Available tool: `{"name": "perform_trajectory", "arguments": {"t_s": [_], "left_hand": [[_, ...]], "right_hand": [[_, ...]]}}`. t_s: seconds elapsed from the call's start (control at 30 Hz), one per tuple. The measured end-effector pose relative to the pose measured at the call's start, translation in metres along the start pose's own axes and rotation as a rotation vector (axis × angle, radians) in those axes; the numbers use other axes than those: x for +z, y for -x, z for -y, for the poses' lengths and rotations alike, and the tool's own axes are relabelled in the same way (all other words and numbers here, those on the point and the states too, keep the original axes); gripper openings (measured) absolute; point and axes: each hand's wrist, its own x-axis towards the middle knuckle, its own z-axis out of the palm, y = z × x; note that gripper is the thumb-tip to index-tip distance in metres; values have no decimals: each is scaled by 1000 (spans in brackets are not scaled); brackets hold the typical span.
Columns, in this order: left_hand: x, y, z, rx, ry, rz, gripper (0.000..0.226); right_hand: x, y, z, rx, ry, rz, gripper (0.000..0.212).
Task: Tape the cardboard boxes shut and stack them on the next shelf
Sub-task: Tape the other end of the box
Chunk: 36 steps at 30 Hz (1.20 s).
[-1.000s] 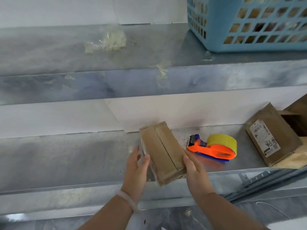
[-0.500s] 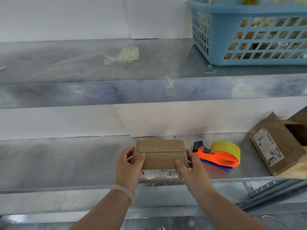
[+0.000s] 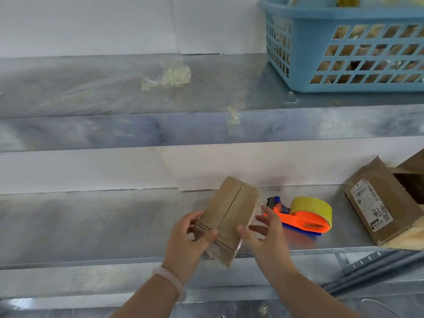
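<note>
Head view. We are holding a small cardboard box [image 3: 229,216] at about 6 o'clock in the view, over the front edge of the lower shelf [image 3: 91,226]. The box is tilting, its far end pointing toward 1 o'clock, and the seam between its two flaps is facing us. Our left hand [image 3: 190,239], with a pale bracelet [image 3: 171,278] on the wrist, is clamping the box's near corner at 7 o'clock, thumb on top and fingers curling behind. Our right hand [image 3: 268,235] is lying spread at the box's 4 o'clock side, fingers apart and nearly straight, the thumb tip touching the box's edge. An orange tape dispenser [image 3: 302,214] with a yellow roll is lying on the shelf at 3 o'clock of the box, just beside our right hand. A second, labelled box [image 3: 376,207] is leaning at the far 3 o'clock edge. On the upper shelf [image 3: 91,88], tape scraps [image 3: 166,78] are sticking at 12 o'clock and a blue basket [image 3: 344,49] is standing at 1 o'clock.
</note>
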Motion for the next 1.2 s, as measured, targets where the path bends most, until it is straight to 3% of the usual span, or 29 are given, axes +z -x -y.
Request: {"name": "perform_trajectory", "arguments": {"t_s": [0.13, 0.2, 0.3, 0.4, 0.47, 0.53, 0.6, 0.63, 0.7, 0.77, 0.87, 0.97, 1.07, 1.13, 1.2], "left_hand": [[15, 12, -2, 122, -190, 77, 82], [17, 10, -2, 129, -203, 108, 82], [22, 3, -6, 128, -210, 74, 69], [24, 0, -8, 107, -217, 91, 68], [22, 2, -13, 104, -291, 52, 71], [22, 3, -24, 234, -360, -86, 70], [27, 3, -44, 460, -346, -192, 58], [34, 2, -55, 545, -294, -178, 51], [55, 4, -75, 615, -134, 7, 37], [84, 9, -91, 444, 4, 278, 29], [132, 11, -99, -107, 149, 561, 19], [168, 4, -90, -652, 468, 440, 18], [192, -3, -80, -818, 611, 349, 41], [201, -5, -76, -827, 635, 316, 37], [203, -6, -74, -778, 563, 287, 29]], "right_hand": [[2, 0, -3, -34, -52, 106, 59], [-4, -8, 2, -43, 30, 138, 46], [-18, -17, 7, -68, 201, 159, 46], [-50, -27, 14, -316, 414, -103, 40], [-82, -40, 14, -434, 612, -265, 47], [-117, -56, 8, -257, 773, -231, 68], [-141, -68, -1, 25, 843, -50, 83], [-148, -72, -6, 77, 829, 25, 84], [-154, -75, -14, 31, 772, 36, 77], [-154, -69, -18, -56, 789, -25, 67], [-150, -50, -21, -190, 888, -83, 64], [-146, -33, -20, -346, 927, -65, 66], [-147, -18, -25, -452, 963, 1, 78], [-151, -14, -29, -492, 987, 32, 83], [-158, -13, -31, -535, 926, 57, 75]]}}
